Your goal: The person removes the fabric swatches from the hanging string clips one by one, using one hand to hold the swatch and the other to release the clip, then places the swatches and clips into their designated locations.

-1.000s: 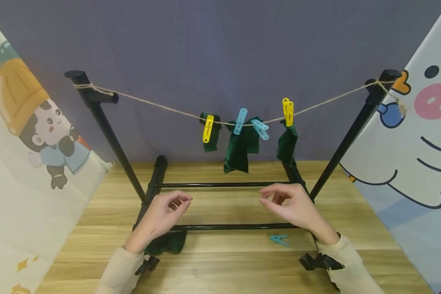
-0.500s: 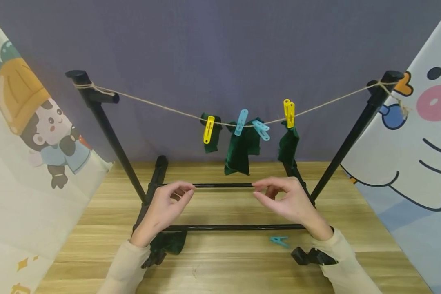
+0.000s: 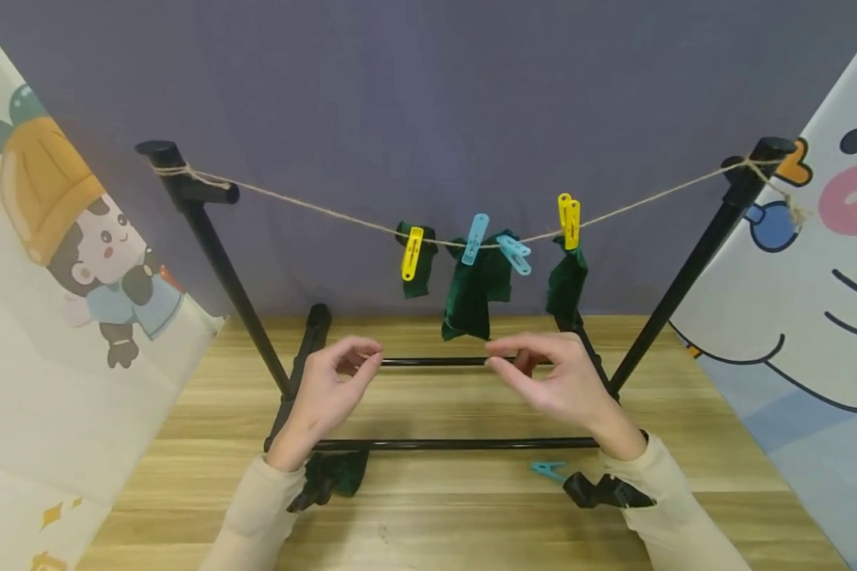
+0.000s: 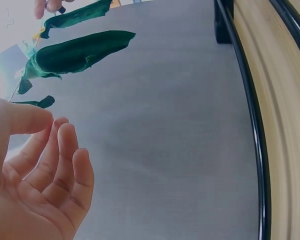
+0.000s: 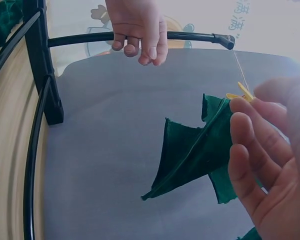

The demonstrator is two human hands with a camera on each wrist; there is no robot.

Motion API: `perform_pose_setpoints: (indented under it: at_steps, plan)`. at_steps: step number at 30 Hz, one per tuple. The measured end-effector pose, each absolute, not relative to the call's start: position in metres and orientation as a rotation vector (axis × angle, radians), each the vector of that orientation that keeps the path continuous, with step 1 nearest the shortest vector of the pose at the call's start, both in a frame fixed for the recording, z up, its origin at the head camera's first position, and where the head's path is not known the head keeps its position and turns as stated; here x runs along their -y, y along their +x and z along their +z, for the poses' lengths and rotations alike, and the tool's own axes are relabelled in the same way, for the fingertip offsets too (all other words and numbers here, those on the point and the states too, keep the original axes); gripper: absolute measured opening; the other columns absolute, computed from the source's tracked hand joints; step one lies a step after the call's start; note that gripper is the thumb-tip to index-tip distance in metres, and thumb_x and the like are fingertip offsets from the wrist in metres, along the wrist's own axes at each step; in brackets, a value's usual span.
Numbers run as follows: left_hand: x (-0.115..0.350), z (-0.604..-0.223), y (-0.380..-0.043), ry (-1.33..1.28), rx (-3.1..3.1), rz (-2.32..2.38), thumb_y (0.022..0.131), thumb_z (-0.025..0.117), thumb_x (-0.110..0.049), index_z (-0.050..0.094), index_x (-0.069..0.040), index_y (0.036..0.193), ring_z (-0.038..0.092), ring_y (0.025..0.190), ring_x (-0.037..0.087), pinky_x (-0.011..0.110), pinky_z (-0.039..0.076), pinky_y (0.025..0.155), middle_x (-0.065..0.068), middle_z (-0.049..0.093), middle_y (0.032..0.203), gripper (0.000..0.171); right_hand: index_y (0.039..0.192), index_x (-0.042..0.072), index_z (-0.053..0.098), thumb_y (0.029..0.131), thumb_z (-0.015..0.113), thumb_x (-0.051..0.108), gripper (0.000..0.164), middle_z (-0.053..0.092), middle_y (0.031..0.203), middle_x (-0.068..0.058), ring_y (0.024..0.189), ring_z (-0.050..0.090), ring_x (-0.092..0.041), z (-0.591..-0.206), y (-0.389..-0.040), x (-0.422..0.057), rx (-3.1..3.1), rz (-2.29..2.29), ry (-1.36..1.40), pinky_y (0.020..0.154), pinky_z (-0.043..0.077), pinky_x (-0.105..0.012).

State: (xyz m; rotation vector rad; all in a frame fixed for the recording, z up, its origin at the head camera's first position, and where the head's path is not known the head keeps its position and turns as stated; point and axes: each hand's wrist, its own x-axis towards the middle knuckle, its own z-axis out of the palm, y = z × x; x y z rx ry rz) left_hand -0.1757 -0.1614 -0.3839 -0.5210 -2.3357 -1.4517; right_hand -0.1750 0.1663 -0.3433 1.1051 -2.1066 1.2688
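Observation:
My left hand [image 3: 332,388] hovers over the rack's left side, fingers loosely curled, nothing in them; the left wrist view shows thumb and fingertips near each other. Facing it, my right hand [image 3: 553,381] is likewise loosely curled around nothing. Beyond both hands, a twine line [image 3: 314,208] carries green cloth pieces. A yellow clothespin [image 3: 413,255] clips the left cloth [image 3: 420,281]. Two pegs, a blue clothespin [image 3: 475,239] and a second blue clothespin [image 3: 516,255], hold the larger middle cloth [image 3: 467,297]. The right cloth [image 3: 567,285] hangs from another yellow clothespin [image 3: 571,224].
A black rack's left post [image 3: 221,270] and right post [image 3: 685,277] support the twine. Its front crossbar [image 3: 457,444] runs low over the wooden table [image 3: 436,523]. A loose blue clothespin [image 3: 546,468] lies near my right wrist, and green cloth [image 3: 351,472] near my left.
Both hands have risen and moved forward a little toward the hanging cloths, and come slightly closer together. The view has shifted a bit; clothespins and cloths stay on the line.

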Motion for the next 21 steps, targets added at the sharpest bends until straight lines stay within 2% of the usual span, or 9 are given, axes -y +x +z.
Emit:
perform_pose_setpoints:
  at_steps: [4, 12, 19, 21]
  plan:
    - [0.158, -0.38, -0.177, -0.502, 2.315, -1.458, 0.101, 0.072, -0.011, 0.078, -0.014, 0.11, 0.069, 0.08, 0.01, 0.024, 0.059, 0.075, 0.002, 0.078, 0.094, 0.011, 0.108, 0.006, 0.082, 0.082, 0.08, -0.012, 0.032, 0.081, 0.088, -0.005, 0.058, 0.06, -0.002, -0.339, -0.175, -0.163, 2.095, 1.264, 1.099, 0.052, 0.046, -0.018]
    - [0.151, -0.373, -0.177, -0.512, 2.286, -1.473, 0.1, 0.074, -0.011, 0.078, -0.014, 0.11, 0.07, 0.08, 0.011, 0.025, 0.06, 0.075, 0.004, 0.079, 0.097, 0.011, 0.105, 0.004, 0.081, 0.089, 0.078, -0.005, 0.019, 0.08, 0.084, -0.011, 0.057, 0.062, -0.003, -0.329, -0.174, -0.151, 2.077, 1.256, 0.949, 0.05, 0.046, -0.018]
    - [0.15, -0.367, -0.179, -0.507, 2.264, -1.487, 0.101, 0.073, -0.013, 0.078, -0.016, 0.11, 0.07, 0.081, 0.012, 0.026, 0.06, 0.075, 0.003, 0.079, 0.097, 0.01, 0.102, 0.005, 0.082, 0.086, 0.078, -0.007, 0.02, 0.077, 0.078, -0.002, 0.054, 0.058, -0.003, -0.321, -0.176, -0.137, 2.017, 1.223, 0.984, 0.05, 0.046, -0.019]
    - [0.15, -0.366, -0.18, -0.496, 2.26, -1.486, 0.101, 0.073, -0.014, 0.078, -0.016, 0.109, 0.07, 0.081, 0.013, 0.026, 0.06, 0.075, 0.004, 0.079, 0.097, 0.01, 0.103, 0.006, 0.082, 0.088, 0.078, -0.006, 0.02, 0.077, 0.081, -0.004, 0.054, 0.057, -0.003, -0.319, -0.178, -0.132, 2.002, 1.223, 0.994, 0.051, 0.047, -0.018]
